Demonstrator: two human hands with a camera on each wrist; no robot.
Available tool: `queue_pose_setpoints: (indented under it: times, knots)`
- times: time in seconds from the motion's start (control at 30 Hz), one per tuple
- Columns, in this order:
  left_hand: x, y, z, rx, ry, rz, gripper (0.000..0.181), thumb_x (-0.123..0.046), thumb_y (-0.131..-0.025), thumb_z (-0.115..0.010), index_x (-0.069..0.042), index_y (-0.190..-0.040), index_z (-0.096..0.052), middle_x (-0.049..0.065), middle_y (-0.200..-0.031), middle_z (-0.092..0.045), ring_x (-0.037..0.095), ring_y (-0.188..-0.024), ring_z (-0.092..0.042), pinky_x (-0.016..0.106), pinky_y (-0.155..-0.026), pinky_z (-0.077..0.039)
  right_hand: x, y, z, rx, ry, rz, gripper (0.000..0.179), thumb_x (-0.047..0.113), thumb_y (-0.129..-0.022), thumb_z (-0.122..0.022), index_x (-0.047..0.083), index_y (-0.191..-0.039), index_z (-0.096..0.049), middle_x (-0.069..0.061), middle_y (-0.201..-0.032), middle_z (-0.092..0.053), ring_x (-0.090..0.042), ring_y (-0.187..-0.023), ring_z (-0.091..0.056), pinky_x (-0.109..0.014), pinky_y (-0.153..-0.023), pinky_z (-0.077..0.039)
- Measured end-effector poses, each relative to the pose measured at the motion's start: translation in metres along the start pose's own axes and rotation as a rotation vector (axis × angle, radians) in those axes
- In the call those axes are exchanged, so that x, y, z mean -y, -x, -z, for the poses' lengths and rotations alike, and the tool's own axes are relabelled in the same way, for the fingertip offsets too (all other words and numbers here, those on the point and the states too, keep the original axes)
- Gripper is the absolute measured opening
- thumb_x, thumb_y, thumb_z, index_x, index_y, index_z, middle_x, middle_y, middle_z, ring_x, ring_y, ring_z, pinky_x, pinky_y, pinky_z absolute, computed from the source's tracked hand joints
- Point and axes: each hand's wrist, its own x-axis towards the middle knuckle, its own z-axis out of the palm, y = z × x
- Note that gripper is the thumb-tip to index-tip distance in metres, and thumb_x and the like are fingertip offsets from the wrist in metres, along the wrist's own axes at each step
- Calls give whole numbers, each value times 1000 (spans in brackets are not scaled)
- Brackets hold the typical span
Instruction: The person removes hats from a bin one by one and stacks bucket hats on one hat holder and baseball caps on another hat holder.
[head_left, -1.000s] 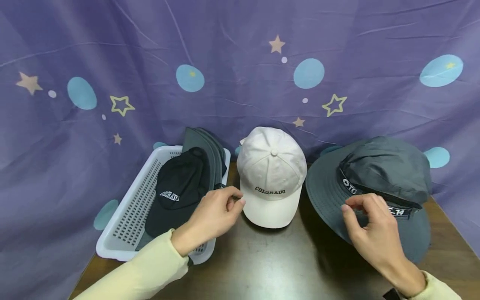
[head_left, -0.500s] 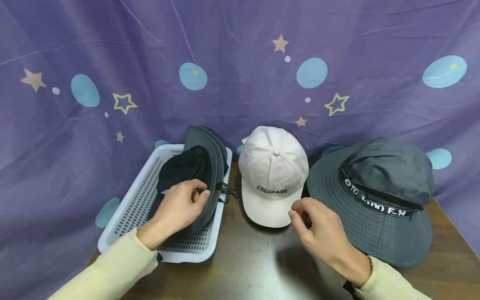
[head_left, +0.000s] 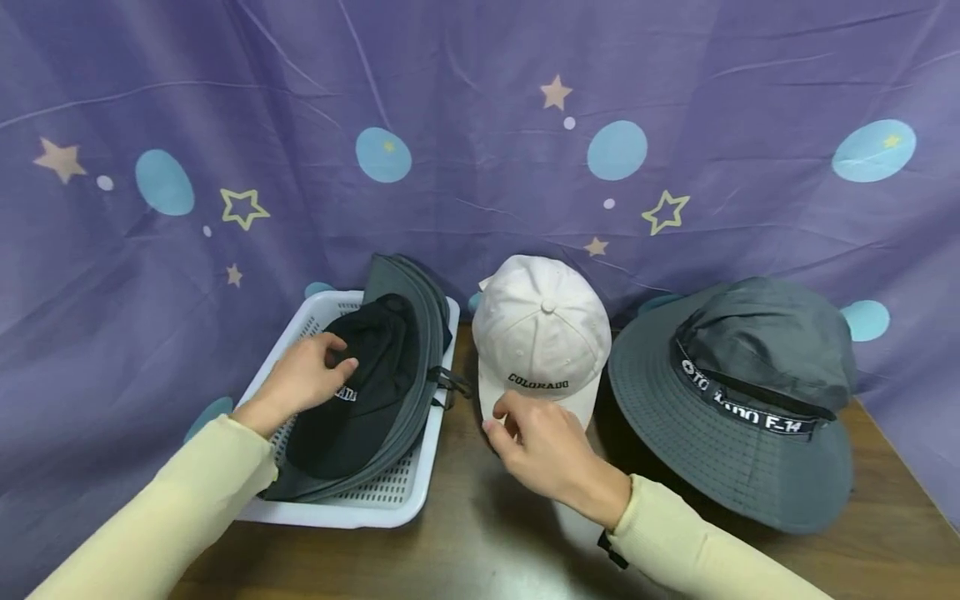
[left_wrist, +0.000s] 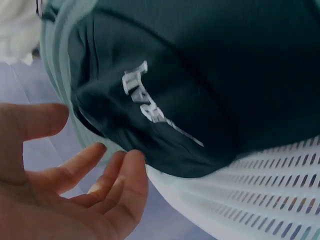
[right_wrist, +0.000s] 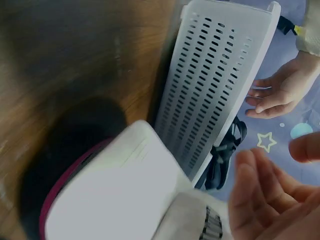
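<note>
My left hand (head_left: 307, 371) hovers above the left part of the basket, over a black baseball cap (head_left: 367, 437) with white lettering. In the left wrist view, the fingers curve loosely beside the cap's crown and hold nothing. Beneath the cap, several dark grey wide-brimmed hats (head_left: 386, 275) lie stacked in a white perforated basket (head_left: 420, 496). My right hand (head_left: 551, 446) is in front of a white baseball cap (head_left: 542, 333) lettered COLORADO, covering part of its brim. Its fingers are loosely bent around nothing; whether they touch the brim cannot be told.
At the right, a large dark grey bucket hat (head_left: 776, 346) with a lettered black band lies on the brown wooden table (head_left: 480, 558). Black straps (head_left: 450, 382) hang over the basket's right rim. A purple curtain (head_left: 480, 100) with stars hangs right behind everything.
Both hands have moved left: the left from the basket's right rim to above the black cap, the right from over the bucket hat to the white cap's brim. The hats stay in place.
</note>
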Motion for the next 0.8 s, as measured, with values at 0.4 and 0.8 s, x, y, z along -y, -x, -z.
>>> queue_pose_setpoints:
  times: [0.4, 0.8]
  knots:
    - [27, -33, 2, 186, -60, 78, 69, -26, -90, -61, 24, -130, -33, 45, -127, -39, 57, -118, -38, 61, -96, -35, 19, -18, -36, 142, -113, -65, 35, 39, -92, -57, 9, -107, -63, 14, -65, -52, -3, -59, -51, -24, -57, -44]
    - [37, -50, -1, 297, -106, 95, 60, -27, -92, -57, 23, -121, -43, 43, -122, -45, 56, -113, -44, 59, -94, -38, 32, -25, -54, 263, -175, -223, 44, 55, -89, -54, 13, -98, -61, 11, -61, -52, -6, -58, -52, -28, -53, -42]
